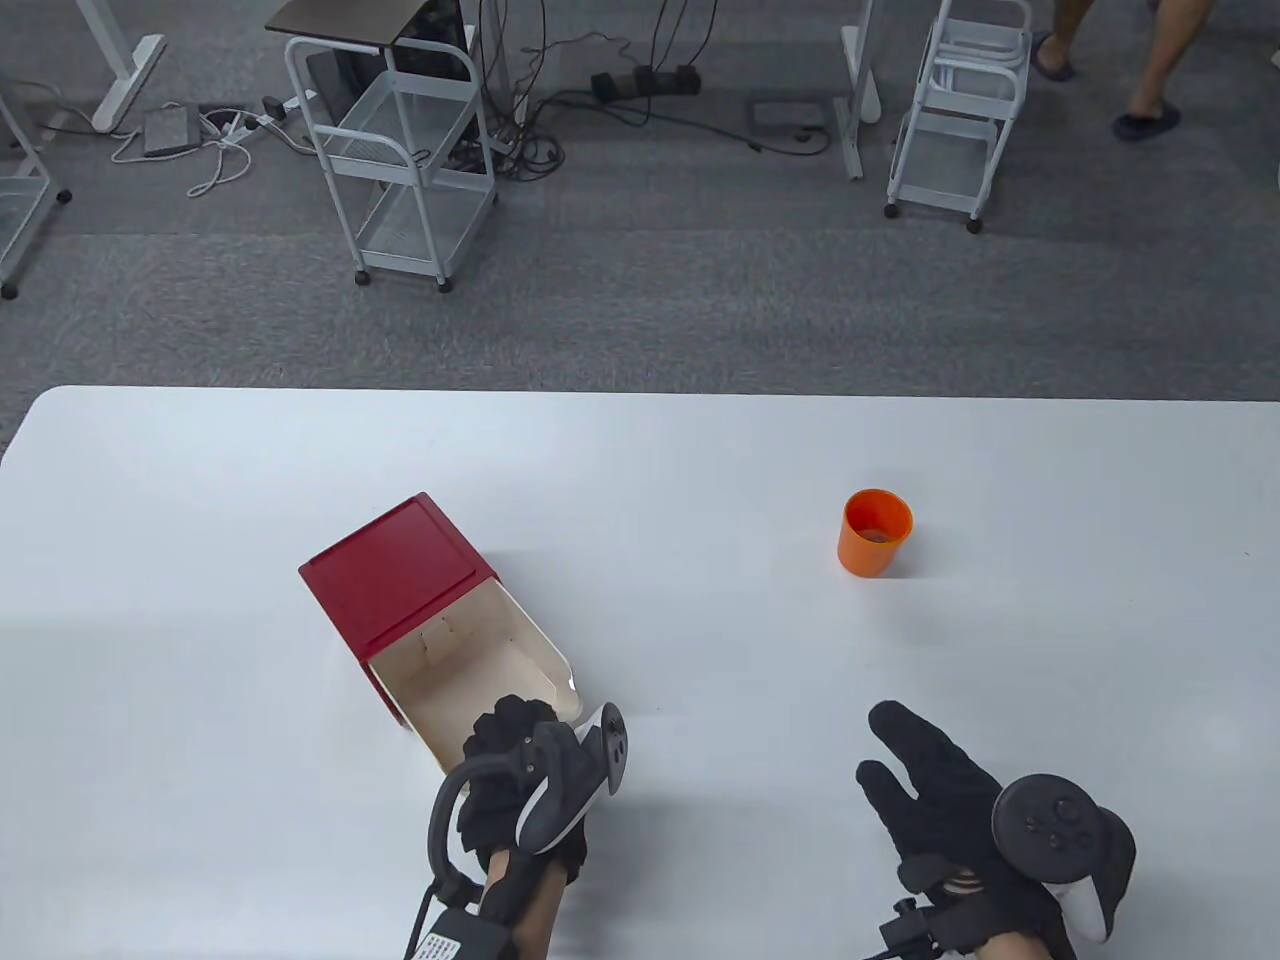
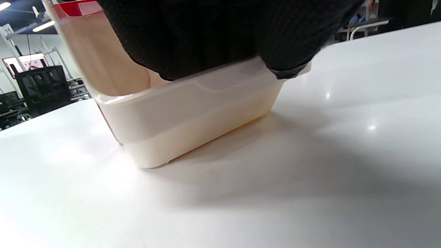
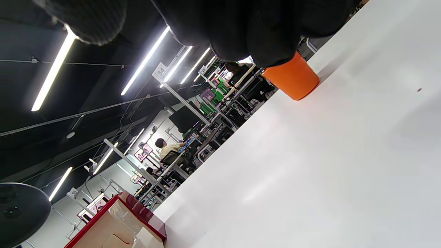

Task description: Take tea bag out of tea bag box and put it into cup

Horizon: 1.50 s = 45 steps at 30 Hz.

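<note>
The tea bag box point(image 1: 390, 575) has a red lid and a cream drawer point(image 1: 480, 660) pulled out toward me. My left hand point(image 1: 512, 722) curls over the drawer's front rim, as the left wrist view point(image 2: 220, 38) also shows above the cream wall point(image 2: 193, 113). Anything inside under the fingers is hidden, and no tea bag shows. The orange cup point(image 1: 875, 535) stands upright to the right with something small and brownish at its bottom. My right hand point(image 1: 890, 750) is open and empty, fingers spread, low over the table well short of the cup point(image 3: 293, 77).
The white table point(image 1: 640, 450) holds only the box and the cup. Its far edge runs across the middle of the table view. Beyond it are grey floor, white wire carts point(image 1: 400, 150), cables, and a person's feet point(image 1: 1145, 120).
</note>
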Tool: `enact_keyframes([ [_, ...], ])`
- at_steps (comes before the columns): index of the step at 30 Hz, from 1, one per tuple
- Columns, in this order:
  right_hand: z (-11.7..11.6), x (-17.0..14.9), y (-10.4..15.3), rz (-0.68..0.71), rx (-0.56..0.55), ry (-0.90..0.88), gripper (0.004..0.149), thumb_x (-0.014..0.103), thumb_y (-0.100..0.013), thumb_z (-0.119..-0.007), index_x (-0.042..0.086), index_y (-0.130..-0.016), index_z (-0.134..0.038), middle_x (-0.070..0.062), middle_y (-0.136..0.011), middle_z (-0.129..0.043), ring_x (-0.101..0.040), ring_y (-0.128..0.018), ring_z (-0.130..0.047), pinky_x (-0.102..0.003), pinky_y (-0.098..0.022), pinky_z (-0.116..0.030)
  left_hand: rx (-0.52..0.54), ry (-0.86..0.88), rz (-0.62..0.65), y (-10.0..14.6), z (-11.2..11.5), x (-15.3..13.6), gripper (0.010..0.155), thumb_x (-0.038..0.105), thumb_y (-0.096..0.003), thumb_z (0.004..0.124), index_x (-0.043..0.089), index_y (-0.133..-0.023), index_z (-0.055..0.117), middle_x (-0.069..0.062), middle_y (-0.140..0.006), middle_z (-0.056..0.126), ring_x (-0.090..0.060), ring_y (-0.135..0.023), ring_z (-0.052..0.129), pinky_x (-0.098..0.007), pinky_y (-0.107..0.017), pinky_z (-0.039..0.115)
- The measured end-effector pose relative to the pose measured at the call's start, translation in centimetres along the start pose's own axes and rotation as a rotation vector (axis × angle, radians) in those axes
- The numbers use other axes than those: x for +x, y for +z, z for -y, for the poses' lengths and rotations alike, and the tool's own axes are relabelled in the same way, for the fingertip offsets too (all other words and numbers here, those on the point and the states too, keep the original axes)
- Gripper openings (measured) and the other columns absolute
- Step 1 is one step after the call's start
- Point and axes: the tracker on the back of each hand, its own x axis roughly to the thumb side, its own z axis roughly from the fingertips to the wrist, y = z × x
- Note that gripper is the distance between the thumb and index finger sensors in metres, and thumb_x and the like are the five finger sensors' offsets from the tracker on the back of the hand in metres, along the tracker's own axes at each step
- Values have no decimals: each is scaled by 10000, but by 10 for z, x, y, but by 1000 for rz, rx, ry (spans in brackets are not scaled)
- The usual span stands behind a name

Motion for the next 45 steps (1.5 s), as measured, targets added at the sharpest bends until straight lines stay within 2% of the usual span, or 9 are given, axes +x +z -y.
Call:
enact_keyframes([
  [15,0,1,0,-1,3,4,648,544,-460,-725,158,-974,-642,-191,-1016,-698,-486,-834,-762,-584,-647,-630,53,-106,-7,-2,11,3,525,393,-476,796,317,-994,747,5,-1064,838,-210,-900,930,-303,-679,825],
  [29,1,2,0,-5,3,11,644,541,-461,-725,158,-972,-646,-192,-1013,-703,-488,-830,-765,-584,-647,-629,135,-46,-21,0,6,-16,496,379,-460,808,344,-954,783,39,-1010,895,-157,-826,995,-265,-632,870],
  [45,1,3,-1,-7,5,15,643,540,-462,-725,156,-971,-648,-195,-1012,-702,-490,-831,-761,-585,-647,-627,78,35,-63,-16,2,-24,489,381,-460,817,356,-947,792,48,-1003,905,-154,-840,986,-270,-651,858],
])
